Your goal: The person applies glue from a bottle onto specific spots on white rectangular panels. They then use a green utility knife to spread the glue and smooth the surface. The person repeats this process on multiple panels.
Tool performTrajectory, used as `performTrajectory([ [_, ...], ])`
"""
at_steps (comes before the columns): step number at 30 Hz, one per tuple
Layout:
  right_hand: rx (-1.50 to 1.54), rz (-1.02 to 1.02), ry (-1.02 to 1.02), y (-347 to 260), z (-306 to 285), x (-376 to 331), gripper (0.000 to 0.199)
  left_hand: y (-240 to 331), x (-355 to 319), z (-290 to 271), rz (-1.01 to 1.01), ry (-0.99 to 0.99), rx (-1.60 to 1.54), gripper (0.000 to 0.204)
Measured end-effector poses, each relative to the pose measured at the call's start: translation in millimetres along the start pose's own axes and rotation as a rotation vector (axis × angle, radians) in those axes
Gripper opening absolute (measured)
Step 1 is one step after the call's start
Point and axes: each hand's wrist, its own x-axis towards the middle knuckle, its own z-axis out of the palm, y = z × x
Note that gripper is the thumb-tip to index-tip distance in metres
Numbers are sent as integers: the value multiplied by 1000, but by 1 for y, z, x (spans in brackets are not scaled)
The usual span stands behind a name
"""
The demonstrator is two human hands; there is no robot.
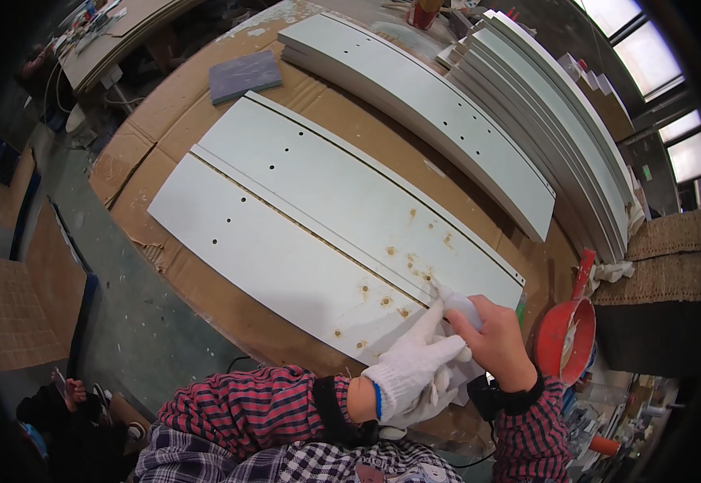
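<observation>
My left hand (419, 366) wears a white knitted glove with a blue cuff edge; its fingers are bent against my bare right hand (495, 334). Between them is a whitish, crumpled, thin sheet (463, 308), which my right thumb and fingers pinch. Its exact kind is unclear, and what lies inside the gloved fingers is hidden. Both hands are over the near right end of a pale grooved panel (286, 233). Brown-yellow filler spots surround several holes at this end, while the dark holes at the far left end have none. A second pale panel lies alongside it, a groove between.
Brown cardboard (181, 129) covers the table. A grey-purple block (246, 76) lies beyond the panels. Farther back are a stack of curved panels (415, 97) and another stack (543, 121). A red pan (564, 342) stands at the right. Another person's hand (74, 390) shows at lower left.
</observation>
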Motion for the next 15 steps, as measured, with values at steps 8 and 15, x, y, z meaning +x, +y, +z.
performTrajectory([
  [8, 51, -5, -17, -5, 0, 6, 30, 7, -8, 0, 27, 25, -20, 81],
  [15, 0, -81, -26, -12, 2, 19, 29, 10, -10, -5, 59, 36, -66, 75],
])
